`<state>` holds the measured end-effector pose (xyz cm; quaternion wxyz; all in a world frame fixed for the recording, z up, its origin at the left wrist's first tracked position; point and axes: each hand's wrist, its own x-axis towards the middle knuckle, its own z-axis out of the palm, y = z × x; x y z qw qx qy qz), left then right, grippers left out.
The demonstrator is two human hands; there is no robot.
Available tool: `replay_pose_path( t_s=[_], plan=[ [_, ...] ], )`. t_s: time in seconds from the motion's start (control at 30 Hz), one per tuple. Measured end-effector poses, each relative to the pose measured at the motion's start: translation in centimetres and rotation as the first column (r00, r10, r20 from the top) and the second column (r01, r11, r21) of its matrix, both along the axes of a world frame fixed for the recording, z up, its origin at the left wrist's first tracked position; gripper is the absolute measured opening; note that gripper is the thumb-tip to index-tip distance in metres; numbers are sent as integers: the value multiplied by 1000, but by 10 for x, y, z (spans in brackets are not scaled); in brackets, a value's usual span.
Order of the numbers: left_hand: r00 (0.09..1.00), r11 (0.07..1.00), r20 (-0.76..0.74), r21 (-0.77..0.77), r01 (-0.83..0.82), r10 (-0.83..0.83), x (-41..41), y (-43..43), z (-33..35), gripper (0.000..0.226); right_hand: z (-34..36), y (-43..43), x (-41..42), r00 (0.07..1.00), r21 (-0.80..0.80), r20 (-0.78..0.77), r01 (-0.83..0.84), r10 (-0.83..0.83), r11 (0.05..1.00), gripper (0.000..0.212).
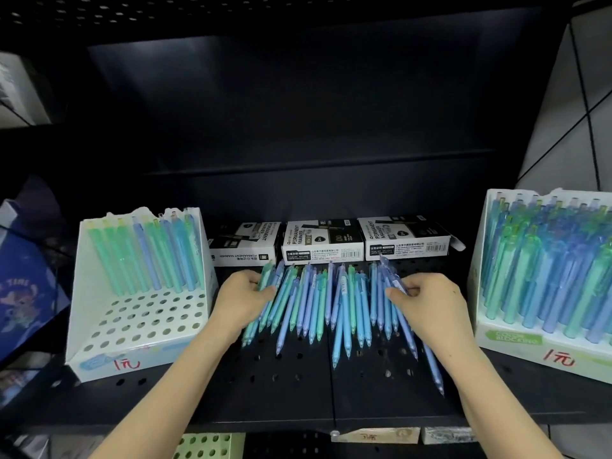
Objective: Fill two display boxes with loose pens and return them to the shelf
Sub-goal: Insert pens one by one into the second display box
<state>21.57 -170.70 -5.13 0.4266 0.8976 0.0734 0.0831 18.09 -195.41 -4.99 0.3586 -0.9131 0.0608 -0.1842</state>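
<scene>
Several loose blue and green pens [328, 303] lie side by side on the black perforated shelf [298, 385], tips toward me. My left hand [240, 301] grips the pens at the pile's left edge. My right hand [427, 304] pinches pens at the right edge. A white display box [132, 326] stands at the left, with one back row of pens and many bare holes. A second display box [516, 339] at the right is packed with pens.
Three black-and-white permanent marker cartons [323, 241] lie behind the loose pens. A dark blue bag [23, 293] sits far left. Price labels [374, 435] line the shelf's front edge, and a green perforated box [208, 445] shows below it.
</scene>
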Motion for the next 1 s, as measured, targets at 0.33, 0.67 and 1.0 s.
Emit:
replay_pose_path(
  t_s=[0.33,0.67,1.0],
  plan=[
    [988,997,141,-13,70,-68,-8,-2,11,34,7,1,0,997,-11,73,-19,20,1000,46],
    [918,909,383,-339,242,-101,-75,44,69,16,86,64,-23,907,148,361,-284,215,947,7],
    [881,839,433,-537,84,189,-108,142,73,18,96,180,-25,795,540,353,-604,493,587,17]
  ],
)
